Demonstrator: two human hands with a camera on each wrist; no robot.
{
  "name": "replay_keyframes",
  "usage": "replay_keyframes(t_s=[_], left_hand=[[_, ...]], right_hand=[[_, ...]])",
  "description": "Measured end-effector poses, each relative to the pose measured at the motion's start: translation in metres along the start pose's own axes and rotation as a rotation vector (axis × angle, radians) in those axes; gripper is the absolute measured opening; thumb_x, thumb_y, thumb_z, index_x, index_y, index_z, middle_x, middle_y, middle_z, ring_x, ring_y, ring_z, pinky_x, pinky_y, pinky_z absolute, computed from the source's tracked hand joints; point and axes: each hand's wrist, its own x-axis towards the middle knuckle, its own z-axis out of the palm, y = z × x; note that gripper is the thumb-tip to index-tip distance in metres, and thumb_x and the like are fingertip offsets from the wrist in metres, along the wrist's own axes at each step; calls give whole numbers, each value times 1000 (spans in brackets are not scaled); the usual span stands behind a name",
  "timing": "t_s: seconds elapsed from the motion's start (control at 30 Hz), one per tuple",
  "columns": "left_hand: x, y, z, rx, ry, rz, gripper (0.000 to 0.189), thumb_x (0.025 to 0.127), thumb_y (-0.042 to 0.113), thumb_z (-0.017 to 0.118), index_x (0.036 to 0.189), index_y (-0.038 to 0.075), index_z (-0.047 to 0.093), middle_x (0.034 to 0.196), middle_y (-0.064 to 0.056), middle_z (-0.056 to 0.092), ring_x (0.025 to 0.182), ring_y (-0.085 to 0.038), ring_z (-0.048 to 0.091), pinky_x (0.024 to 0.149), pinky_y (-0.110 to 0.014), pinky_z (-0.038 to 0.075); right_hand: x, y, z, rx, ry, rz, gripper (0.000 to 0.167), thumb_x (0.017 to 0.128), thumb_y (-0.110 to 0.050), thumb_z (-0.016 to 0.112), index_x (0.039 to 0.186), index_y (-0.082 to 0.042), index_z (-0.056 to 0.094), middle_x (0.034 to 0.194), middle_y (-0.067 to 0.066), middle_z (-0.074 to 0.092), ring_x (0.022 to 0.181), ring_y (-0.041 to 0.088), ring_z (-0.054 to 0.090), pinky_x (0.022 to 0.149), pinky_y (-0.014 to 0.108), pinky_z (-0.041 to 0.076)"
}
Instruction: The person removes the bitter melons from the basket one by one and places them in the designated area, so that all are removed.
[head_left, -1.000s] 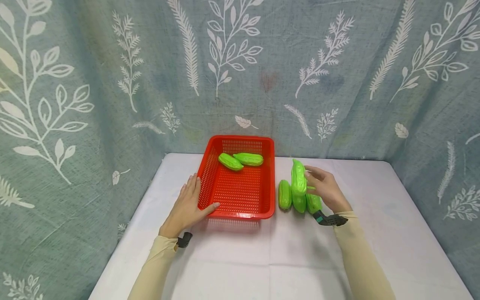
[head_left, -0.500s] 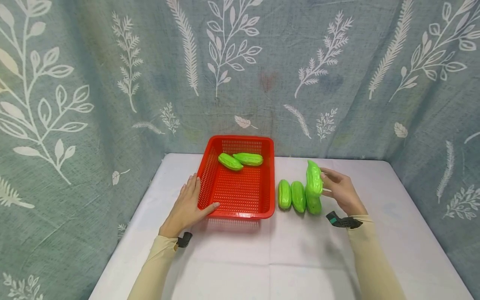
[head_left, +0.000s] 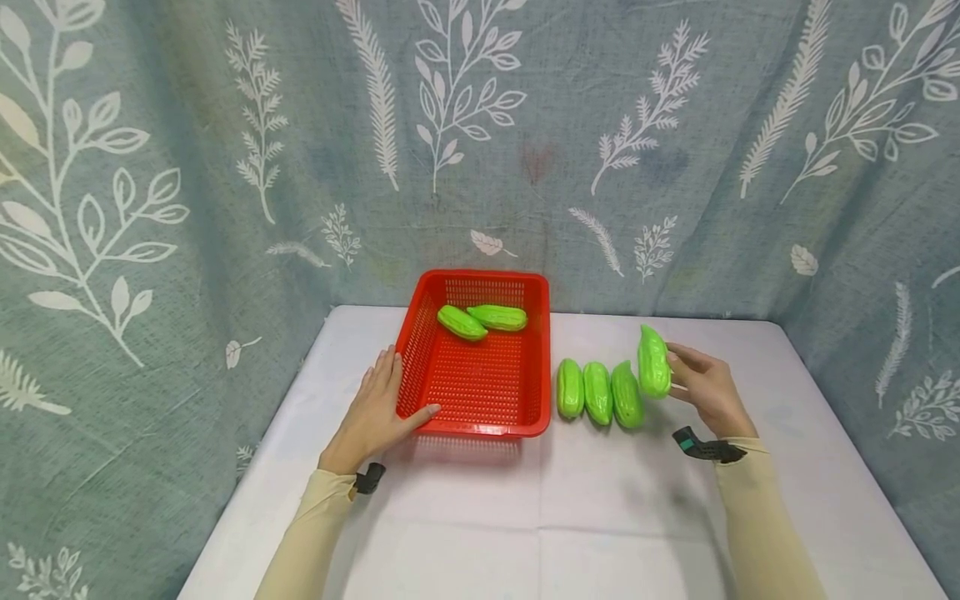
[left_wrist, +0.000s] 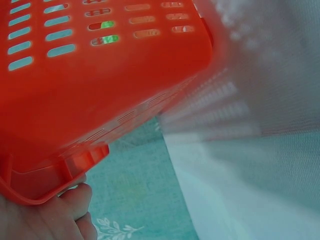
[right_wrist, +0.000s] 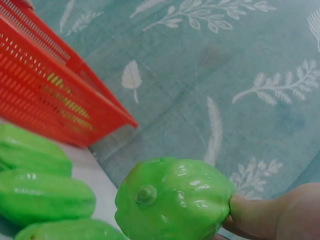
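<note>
My right hand point(head_left: 708, 387) pinches a bright green, glossy, ridged bitter melon point(head_left: 654, 363) and holds it upright above the table. In the right wrist view, the melon point(right_wrist: 175, 200) shows its end with a small round nub, and my thumb presses its side. My left hand point(head_left: 375, 410) rests at the front left corner of a red plastic basket point(head_left: 535, 375), fingers straight along the left rim and thumb over the front rim. In the left wrist view, that hand point(left_wrist: 55, 217) is at the underside of the rim. Two melons point(head_left: 480, 321) lie inside the basket at its back.
Three more bitter melons point(head_left: 597, 393) lie side by side on the white table point(head_left: 480, 542), just right of the basket. A grey-green curtain point(head_left: 540, 167) with white leaf prints stands behind the table and at both sides.
My right hand has carried the bitter melon to the right, from over the melon row to beyond its right end, uncovering the third melon. The left hand and basket stay put.
</note>
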Motion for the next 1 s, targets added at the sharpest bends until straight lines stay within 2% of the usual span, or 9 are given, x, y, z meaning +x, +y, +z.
replay_keyframes(t_s=[0.13, 0.23, 0.53, 0.67, 0.77, 0.8, 0.9, 1.0], left_hand=[[0, 1, -1, -5, 4, 5, 122, 88, 82, 52, 165, -1, 7, 176, -16, 0, 164, -34, 0, 133, -55, 9], [-1, 2, -1, -13, 5, 1, 122, 88, 82, 53, 164, -1, 8, 176, -17, 0, 164, -34, 1, 133, -55, 9], [-1, 2, -1, -10, 8, 6, 122, 88, 81, 54, 164, -2, 8, 176, -16, -2, 164, -35, 1, 133, -56, 10], [-1, 2, -2, -17, 2, 5, 122, 89, 81, 53, 164, -2, 6, 176, -14, -4, 164, -34, 0, 133, -55, 9], [-1, 1, -2, -12, 4, 5, 122, 89, 82, 53, 165, -1, 6, 176, -14, -4, 164, -34, 0, 133, -54, 8], [-1, 1, -2, -11, 5, 7, 122, 89, 82, 53, 165, -1, 6, 176, -14, -4, 164, -34, 0, 133, -54, 8], [-1, 1, -1, -12, 10, 9, 122, 88, 81, 53, 165, -1, 7, 176, -14, -4, 164, -34, 1, 133, -55, 9], [0, 0, -1, -13, 8, 5, 122, 88, 82, 53, 165, -1, 7, 176, -13, -4, 164, -34, 1, 133, -55, 9]], right_hand=[[0, 5, -4, -25, 19, 12, 64, 110, -42, 45, 162, -8, 33, 163, 24, 38, 129, 23, 58, 85, 16, 59], [1, 11, -6, -34, 27, 18, 64, 110, -42, 44, 162, -6, 33, 163, 25, 38, 139, 34, 51, 84, 16, 59], [7, 27, -12, -61, 47, 53, 64, 110, -43, 43, 161, -4, 34, 162, 25, 41, 139, 33, 52, 83, 15, 58], [10, 34, -14, -72, 36, 65, 63, 111, -41, 42, 160, -3, 36, 160, 25, 42, 126, 19, 59, 83, 16, 58], [12, 40, -14, -82, 27, 72, 62, 111, -39, 43, 159, -1, 37, 160, 26, 43, 116, 8, 58, 83, 17, 58], [13, 43, -14, -85, 22, 76, 62, 111, -39, 43, 159, -1, 37, 160, 27, 43, 117, 9, 59, 83, 18, 58], [16, 49, -14, -89, 12, 93, 62, 111, -39, 42, 159, 0, 36, 161, 28, 40, 129, 25, 58, 84, 19, 57], [17, 54, -13, -93, 4, 111, 63, 111, -40, 41, 159, 0, 35, 162, 28, 38, 142, 37, 47, 92, 25, 57]])
